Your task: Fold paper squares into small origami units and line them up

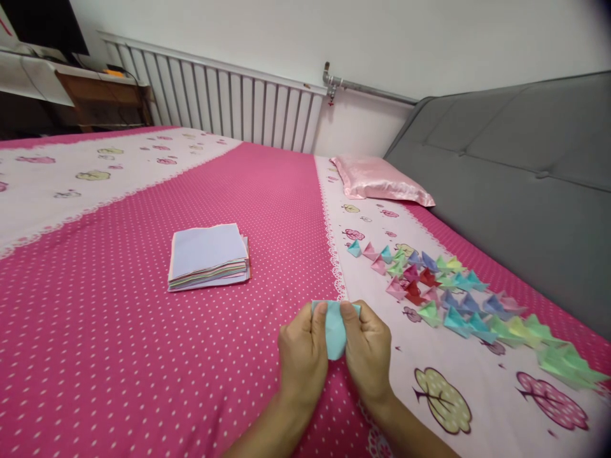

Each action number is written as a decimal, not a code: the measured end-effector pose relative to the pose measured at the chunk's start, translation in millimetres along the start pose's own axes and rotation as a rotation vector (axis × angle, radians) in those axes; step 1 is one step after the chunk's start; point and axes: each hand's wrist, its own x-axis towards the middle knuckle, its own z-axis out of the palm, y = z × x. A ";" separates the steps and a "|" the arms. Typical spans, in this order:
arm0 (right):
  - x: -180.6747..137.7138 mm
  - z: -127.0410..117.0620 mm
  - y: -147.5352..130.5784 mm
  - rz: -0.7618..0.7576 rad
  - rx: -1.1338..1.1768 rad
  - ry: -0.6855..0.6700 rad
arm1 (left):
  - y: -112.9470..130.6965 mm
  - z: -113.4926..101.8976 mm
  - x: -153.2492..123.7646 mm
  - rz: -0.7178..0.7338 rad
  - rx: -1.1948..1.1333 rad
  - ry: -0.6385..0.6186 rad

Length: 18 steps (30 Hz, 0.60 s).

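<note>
A small piece of light blue folded paper (pixel 336 334) is held between my two hands above the bed. My left hand (pixel 301 350) pinches its left side, the thumb lying on the near face. On the other side my right hand (pixel 370 346) grips it the same way. The paper's top edge is straight, while its lower part looks rounded between the thumbs. Fingers behind the paper are hidden. To the left lies a stack of square coloured paper (pixel 207 248) with a pale lilac sheet on top.
Rows of small folded paper boats (pixel 458 321) in several colours stand on the right of the pink dotted bedspread (pixel 119 318). Farther back are a pink satin pillow (pixel 382 178), a grey padded headboard (pixel 515 146), a white radiator (pixel 219 89) and a wooden desk (pixel 102 98).
</note>
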 end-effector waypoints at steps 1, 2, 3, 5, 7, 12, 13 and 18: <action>-0.2 0.2 0.2 -0.004 -0.013 0.007 | 0.6 -0.3 -0.1 -0.009 -0.013 0.001; -0.4 0.5 0.4 -0.010 -0.026 0.016 | 1.3 -0.7 -0.1 -0.015 -0.027 0.002; -0.5 0.8 0.5 -0.016 -0.040 0.023 | 1.8 -1.1 0.0 -0.020 -0.043 0.002; -0.7 1.3 0.4 -0.026 -0.058 0.030 | 2.7 -1.9 0.8 -0.029 -0.083 0.005; -0.9 1.6 -0.1 -0.035 -0.062 0.032 | 3.1 -2.4 1.9 -0.043 -0.141 0.003; -1.7 2.5 -0.9 -0.031 -0.058 0.026 | 4.2 -1.3 3.3 -0.118 -0.273 -0.017; -2.0 2.8 -0.9 -0.027 -0.054 0.024 | 4.6 -1.2 3.3 -0.133 -0.286 -0.016; -3.4 3.0 -0.4 -0.020 -0.001 -0.062 | 3.6 -5.8 8.2 -0.182 -0.344 0.067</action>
